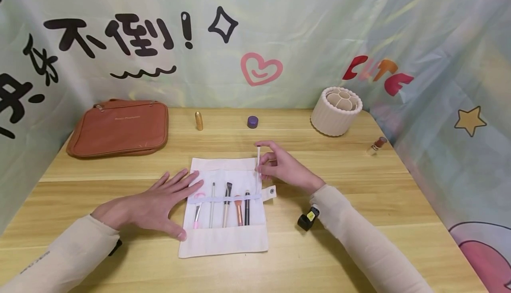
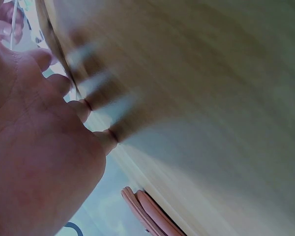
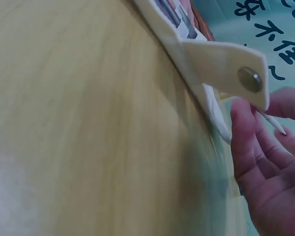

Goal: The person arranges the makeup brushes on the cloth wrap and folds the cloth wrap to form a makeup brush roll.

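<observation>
Two hands are at work on a cream cloth brush roll (image 1: 223, 239) that lies open on the wooden table (image 1: 359, 186). The left hand (image 1: 159, 204) lies flat with its fingers spread wide, holding nothing and pressing down the roll's edge at 9 o'clock. The right hand (image 1: 281, 166) is at the roll's 2 o'clock corner and pinches a thin white stick (image 1: 258, 157), which stands nearly upright. Beside this hand, the roll's snap tab (image 1: 269, 192) sticks out.

Five makeup brushes (image 1: 225, 204) sit side by side in the roll under a pale purple band (image 1: 223, 199). A small black thing (image 1: 308, 218) rests just under the right sleeve.

Far back at 10 o'clock lies a brown zip bag (image 1: 119, 128). Along the back edge stand a gold tube (image 1: 198, 120), a small purple jar (image 1: 252, 121) and a white ribbed holder (image 1: 336, 111). A little bottle (image 1: 377, 145) lies at 2 o'clock. A shiny curtain (image 1: 255, 40) with black writing and a pink heart hangs behind.
</observation>
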The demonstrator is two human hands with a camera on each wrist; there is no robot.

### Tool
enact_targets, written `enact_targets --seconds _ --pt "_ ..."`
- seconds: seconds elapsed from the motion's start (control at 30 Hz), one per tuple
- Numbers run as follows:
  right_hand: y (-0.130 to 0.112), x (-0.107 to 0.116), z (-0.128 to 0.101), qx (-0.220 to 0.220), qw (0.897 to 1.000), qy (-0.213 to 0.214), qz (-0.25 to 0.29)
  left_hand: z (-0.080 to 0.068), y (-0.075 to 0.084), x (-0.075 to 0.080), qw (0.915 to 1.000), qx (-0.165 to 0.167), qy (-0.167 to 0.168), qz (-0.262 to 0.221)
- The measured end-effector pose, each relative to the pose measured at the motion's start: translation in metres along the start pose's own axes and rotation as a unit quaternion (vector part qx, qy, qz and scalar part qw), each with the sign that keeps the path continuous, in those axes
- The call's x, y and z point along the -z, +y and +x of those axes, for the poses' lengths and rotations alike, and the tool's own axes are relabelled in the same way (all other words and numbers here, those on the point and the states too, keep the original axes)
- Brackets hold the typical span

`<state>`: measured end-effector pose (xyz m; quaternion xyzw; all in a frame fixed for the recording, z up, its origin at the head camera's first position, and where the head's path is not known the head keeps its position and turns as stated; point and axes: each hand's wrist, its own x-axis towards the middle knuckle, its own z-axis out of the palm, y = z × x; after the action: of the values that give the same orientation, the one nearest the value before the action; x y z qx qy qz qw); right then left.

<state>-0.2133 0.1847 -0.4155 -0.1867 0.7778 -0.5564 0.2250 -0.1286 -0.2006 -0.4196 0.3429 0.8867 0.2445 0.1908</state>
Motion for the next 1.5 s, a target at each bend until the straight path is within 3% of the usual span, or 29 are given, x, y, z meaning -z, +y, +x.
enact_targets --seconds 0.13,0.43,0.8,1.07,1.3,1.5 --pt "0.001 -0.003 -0.001 -0.007 0.998 -0.011 -0.065 -0.001 0.001 0.001 1.0000 0.001 -0.002 -0.001" --pt "-0.002 -0.007 -0.005 -0.002 0.982 -0.045 -0.186 0.000 0.000 0.001 1.0000 0.000 -0.001 0.001" --pt "-0.007 -0.014 -0.004 -0.012 0.959 0.006 -0.285 0.000 0.000 0.001 1.0000 -0.001 -0.002 -0.002" --pt "-0.007 -0.015 -0.005 -0.021 0.956 0.007 -0.292 0.001 -0.002 -0.002 0.9999 0.011 -0.004 -0.002" --pt "-0.005 -0.014 -0.009 -0.001 0.967 -0.047 -0.249 0.000 -0.002 -0.001 1.0000 0.008 -0.003 -0.002" --pt "-0.004 -0.013 -0.012 0.015 0.972 -0.065 -0.227 0.000 0.000 0.000 1.0000 0.003 -0.005 0.000"
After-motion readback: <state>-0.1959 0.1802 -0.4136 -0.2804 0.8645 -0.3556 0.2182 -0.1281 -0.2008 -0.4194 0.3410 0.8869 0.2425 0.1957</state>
